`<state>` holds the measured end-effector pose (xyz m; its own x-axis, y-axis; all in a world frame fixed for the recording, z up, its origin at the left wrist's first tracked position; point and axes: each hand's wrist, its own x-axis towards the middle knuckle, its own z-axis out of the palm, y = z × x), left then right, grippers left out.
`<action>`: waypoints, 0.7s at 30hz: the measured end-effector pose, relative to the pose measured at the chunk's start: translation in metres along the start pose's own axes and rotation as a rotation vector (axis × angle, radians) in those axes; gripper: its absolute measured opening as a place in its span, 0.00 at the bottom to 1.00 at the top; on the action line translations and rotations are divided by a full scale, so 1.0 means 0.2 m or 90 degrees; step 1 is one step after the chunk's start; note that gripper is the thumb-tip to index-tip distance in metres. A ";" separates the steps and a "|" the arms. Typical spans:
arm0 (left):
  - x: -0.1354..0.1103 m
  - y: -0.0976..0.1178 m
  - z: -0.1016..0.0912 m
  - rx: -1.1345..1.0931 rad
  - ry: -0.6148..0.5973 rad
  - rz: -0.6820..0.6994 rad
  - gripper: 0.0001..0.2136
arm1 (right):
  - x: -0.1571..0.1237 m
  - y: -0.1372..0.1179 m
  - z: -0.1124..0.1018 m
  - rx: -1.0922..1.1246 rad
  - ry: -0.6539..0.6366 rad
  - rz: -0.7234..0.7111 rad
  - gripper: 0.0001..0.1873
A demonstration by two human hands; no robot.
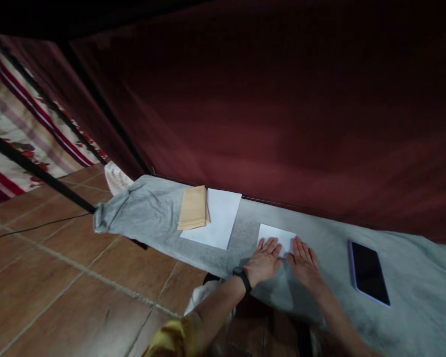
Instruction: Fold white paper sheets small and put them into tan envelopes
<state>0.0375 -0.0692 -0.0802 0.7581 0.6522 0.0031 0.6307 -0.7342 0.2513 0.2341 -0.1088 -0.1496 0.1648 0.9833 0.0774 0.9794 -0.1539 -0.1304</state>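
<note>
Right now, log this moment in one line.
left hand: on small paper; right hand: at its right edge; phone: on grey cloth

White paper [277, 233], grey cloth [152, 206], maroon curtain [263, 129] (and a red-striped floral drape [15, 109])

A bare strip of grey cloth [246, 223] leaves passage between the large white sheet [223, 218] and the left hand [264, 260], another between the right hand [305, 263] and the dark-screened device [369, 272]. Along the far edge, a red curtain [282, 129] blocks the way

Dimly lit; dark red fabric wall [282, 134] across the back.
Brown tile floor [40, 297]; floral striped cloth [17, 109], black poles [40, 172] at left.
</note>
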 end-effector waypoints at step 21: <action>-0.16 0.06 0.05 -0.036 0.070 -0.035 0.24 | 0.07 0.06 -0.03 -0.005 -0.108 -0.001 0.37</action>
<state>0.0220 -0.1015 -0.0868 0.6983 0.7097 0.0933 0.6574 -0.6875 0.3084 0.2485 -0.0968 -0.1447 0.1415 0.9858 -0.0903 0.9808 -0.1520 -0.1222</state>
